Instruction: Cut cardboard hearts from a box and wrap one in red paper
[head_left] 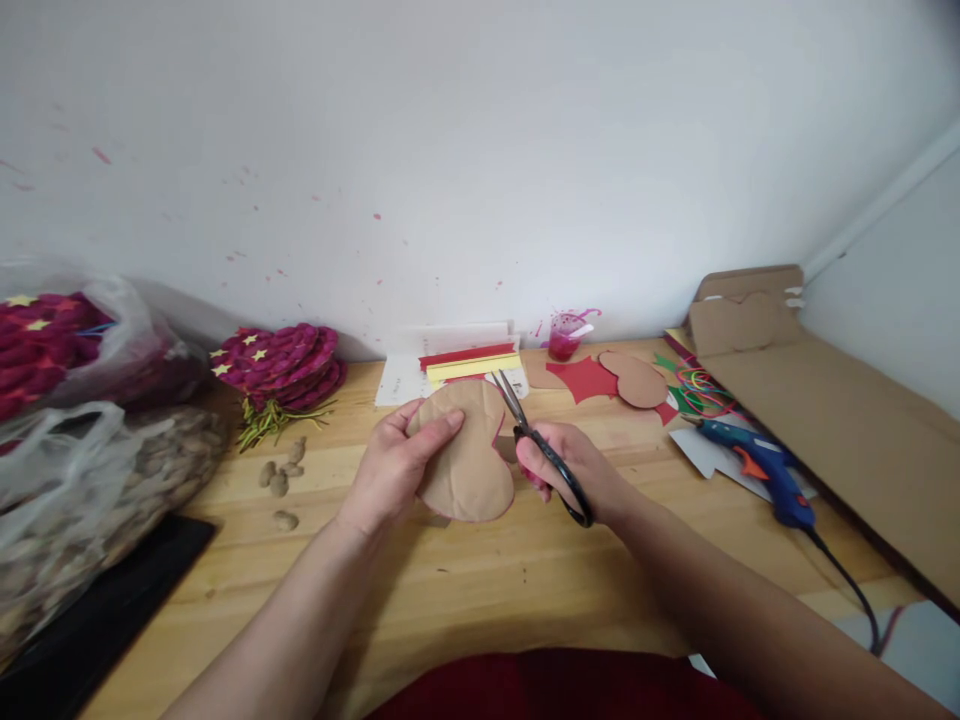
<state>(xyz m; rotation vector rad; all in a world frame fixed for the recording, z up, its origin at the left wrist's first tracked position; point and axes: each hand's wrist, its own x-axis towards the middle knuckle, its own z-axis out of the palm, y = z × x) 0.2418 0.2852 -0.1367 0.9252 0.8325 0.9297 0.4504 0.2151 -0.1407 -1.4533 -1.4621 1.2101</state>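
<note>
A brown cardboard heart (474,470) with a thin pinkish-red edge is gripped by my left hand (401,455), its thumb lying across the face. The heart's notch points to the right. My right hand (574,465) holds black-handled scissors (556,458), their blades angled up and to the left beside the heart's upper right edge. The blades look nearly closed, and no cardboard shows between them. Behind the heart, red and yellow paper strips (471,362) lie on white printed sheets (401,365).
On the right are a blue glue gun (772,470), a large cardboard box (840,430), coloured cords (701,388), a brown cutout (631,380) and red paper (581,378). A pink cup (564,338) stands by the wall. Left are decorated magenta pieces (281,365), loose peanuts (279,482) and a peanut bag (157,470).
</note>
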